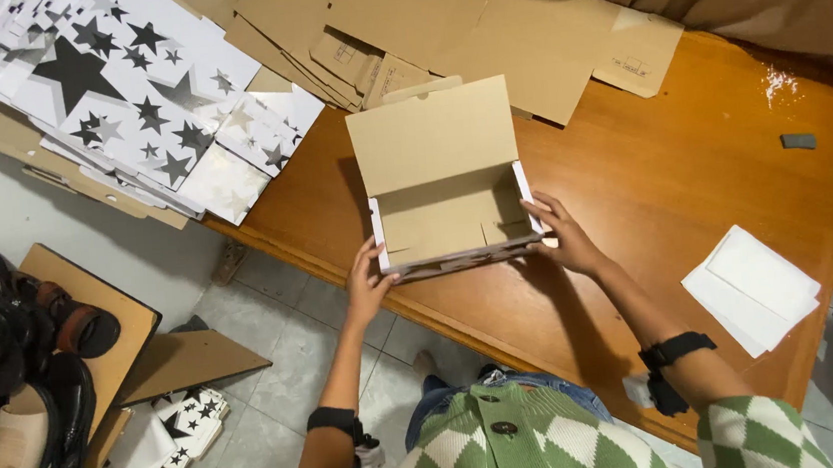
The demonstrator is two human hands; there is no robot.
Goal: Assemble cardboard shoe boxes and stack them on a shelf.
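Gripping open cardboard box (443,187) | left hand (367,280) | right hand (559,237) | wooden table (672,171)

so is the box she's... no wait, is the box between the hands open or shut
Open: the cardboard box has its lid flap standing up behind, and its brown inside shows empty, left hand and right hand at its sides.

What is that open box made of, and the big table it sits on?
The open box looks like thin cardboard: matte brown inside, with folded flaps and creases, and a white printed outside along its edges. The left hand and right hand grip its front corners. The table seems to be varnished wood: orange-brown, visible grain, and a shiny glare spot.
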